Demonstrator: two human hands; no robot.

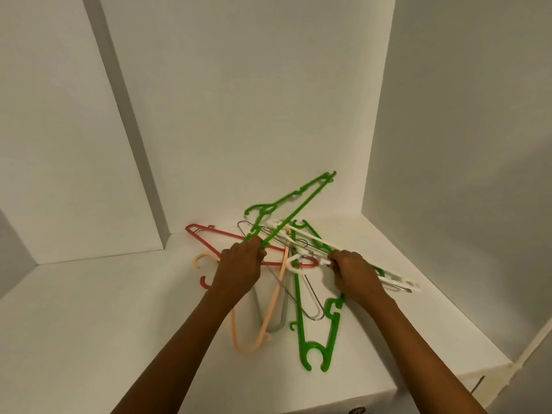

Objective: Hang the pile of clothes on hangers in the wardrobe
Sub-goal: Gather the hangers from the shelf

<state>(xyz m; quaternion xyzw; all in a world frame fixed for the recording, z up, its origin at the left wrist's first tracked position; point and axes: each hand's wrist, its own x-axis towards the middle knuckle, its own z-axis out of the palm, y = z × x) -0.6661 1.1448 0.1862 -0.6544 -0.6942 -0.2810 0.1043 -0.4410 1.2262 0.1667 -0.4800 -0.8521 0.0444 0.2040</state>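
Note:
A tangle of hangers lies on a white wardrobe shelf [89, 309]. My left hand [239, 267] grips one end of a green hanger [294, 206], which is lifted and slants up toward the back wall. My right hand [355, 273] grips a white hanger [301, 234] near its hook, just above the heap. Flat on the shelf lie another green hanger [301, 324], a peach hanger [270, 312], a red hanger [218, 233] and thin metal wire hangers [310, 297]. No clothes are in view.
White wardrobe walls close the shelf in at the back [254, 100] and on the right [463, 144]. A vertical divider panel [131, 130] stands at the left. The shelf's front edge [418, 389] runs along the bottom right.

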